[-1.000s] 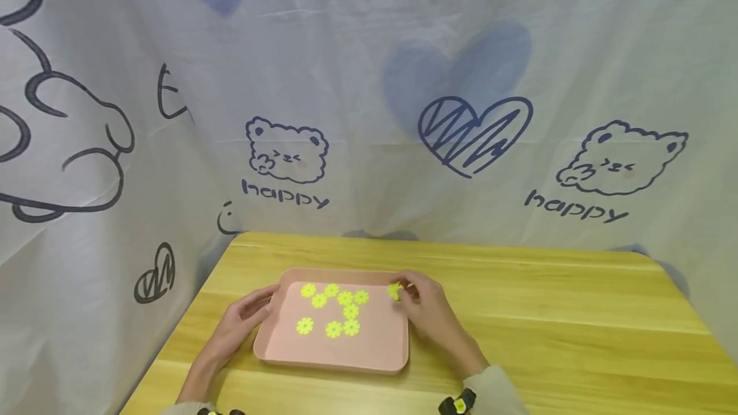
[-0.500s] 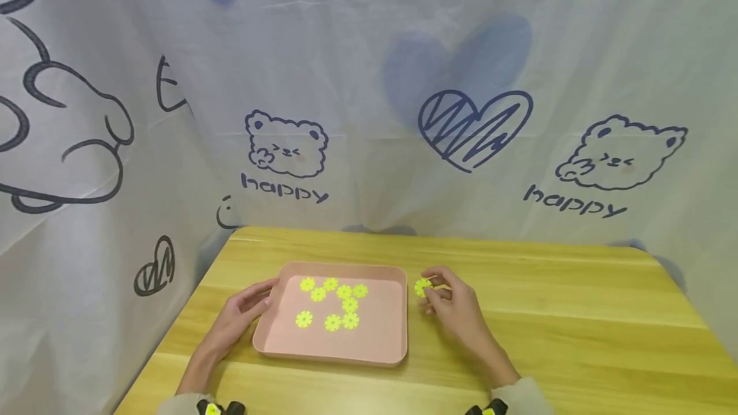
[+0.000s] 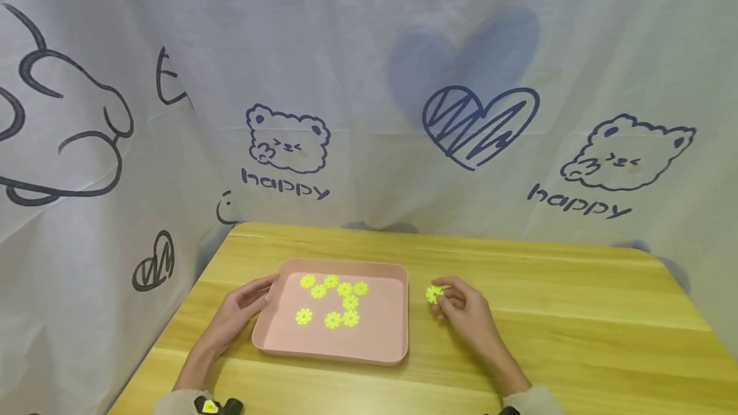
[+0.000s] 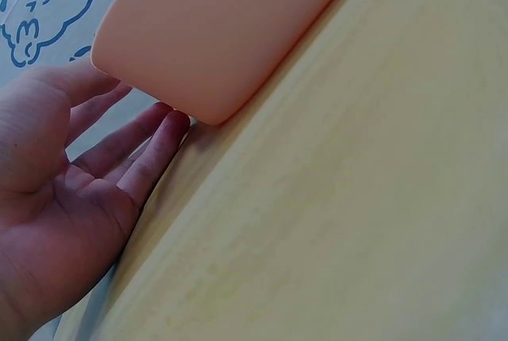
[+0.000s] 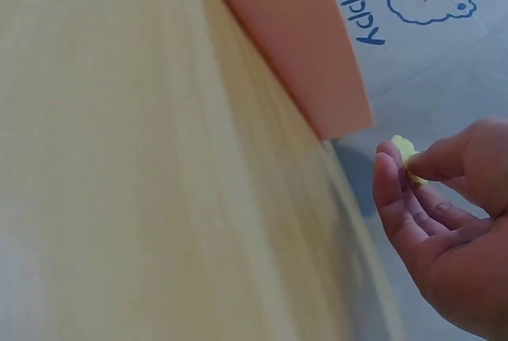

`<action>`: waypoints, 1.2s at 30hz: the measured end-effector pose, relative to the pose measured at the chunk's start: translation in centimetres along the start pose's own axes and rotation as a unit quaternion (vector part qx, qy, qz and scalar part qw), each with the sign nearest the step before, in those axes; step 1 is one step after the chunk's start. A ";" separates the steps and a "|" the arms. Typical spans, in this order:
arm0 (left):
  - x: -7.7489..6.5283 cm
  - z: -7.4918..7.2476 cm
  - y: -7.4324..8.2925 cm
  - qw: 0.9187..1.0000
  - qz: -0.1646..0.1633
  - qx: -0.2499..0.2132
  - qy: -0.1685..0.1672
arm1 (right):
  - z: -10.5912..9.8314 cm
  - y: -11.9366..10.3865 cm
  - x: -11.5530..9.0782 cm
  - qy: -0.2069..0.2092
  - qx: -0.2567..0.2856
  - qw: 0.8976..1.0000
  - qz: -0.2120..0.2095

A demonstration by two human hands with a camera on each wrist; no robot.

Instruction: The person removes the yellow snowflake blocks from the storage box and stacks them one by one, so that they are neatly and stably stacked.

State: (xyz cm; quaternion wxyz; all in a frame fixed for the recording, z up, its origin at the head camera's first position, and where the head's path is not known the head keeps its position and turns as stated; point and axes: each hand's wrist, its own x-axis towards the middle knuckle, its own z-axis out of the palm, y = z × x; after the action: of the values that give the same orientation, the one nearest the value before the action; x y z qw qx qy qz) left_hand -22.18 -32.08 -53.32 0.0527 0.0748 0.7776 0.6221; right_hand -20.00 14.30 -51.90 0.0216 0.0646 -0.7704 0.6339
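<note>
Pink rectangular tray (image 3: 300, 342), on yellow wood-grain counter (image 3: 576, 312); holds nine flat yellow notched discs (image 3: 350, 307). Left hand (image 3: 235, 310): fingers loosely spread, fingertips touching tray's left side. Right hand (image 3: 469, 314): thumb and fingers pinching single yellow notched disc (image 3: 431, 294), right of tray, over counter.

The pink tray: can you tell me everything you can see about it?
The pink tray is a shallow, rounded-corner rectangle with a flat floor and low raised walls all round. Its smooth, plain surface looks like plastic. It sits upright and flat on the wood-grained table, its long sides running left to right. Nine yellow notched discs lie in it, mostly toward the far side, leaving the near strip of floor bare. Fingers of the left hand touch its left end.
</note>
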 end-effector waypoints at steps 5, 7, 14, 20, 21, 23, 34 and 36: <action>0.0 -0.2 0.0 1.000 0.006 0.002 -0.005 | 0.0 0.8 0.0 -0.022 0.001 1.000 -0.002; -0.1 -0.3 -0.1 1.000 0.008 0.001 -0.004 | 0.1 1.1 0.1 -0.020 -0.006 1.000 -0.007; -0.3 -0.4 -0.4 1.000 -0.002 -0.010 -0.004 | 0.2 1.3 0.2 -0.002 -0.062 0.998 -0.008; 0.0 -0.2 -0.1 1.000 -0.007 -0.005 -0.003 | -0.4 1.3 0.1 0.022 -0.167 0.986 -0.019; 0.1 -0.1 -0.1 1.000 -0.007 -0.003 -0.003 | -0.5 1.3 0.1 0.025 -0.178 0.984 -0.019; 0.2 -0.2 0.0 1.000 -0.008 0.000 -0.001 | -0.6 1.1 0.2 0.023 -0.184 0.983 -0.017; 0.2 0.0 0.1 1.000 -0.013 -0.005 0.004 | -1.4 0.9 0.3 -0.020 -0.182 0.983 0.022; 0.1 0.0 0.1 1.000 -0.016 -0.005 0.006 | -1.5 0.9 0.4 -0.028 -0.183 0.982 0.021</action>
State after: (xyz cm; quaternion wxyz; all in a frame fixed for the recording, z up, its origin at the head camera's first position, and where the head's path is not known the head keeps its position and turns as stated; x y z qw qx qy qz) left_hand -22.30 -32.08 -53.21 0.0581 0.0583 0.7757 0.6257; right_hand -20.58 15.86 -52.43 -0.0019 0.0606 -0.8750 0.4803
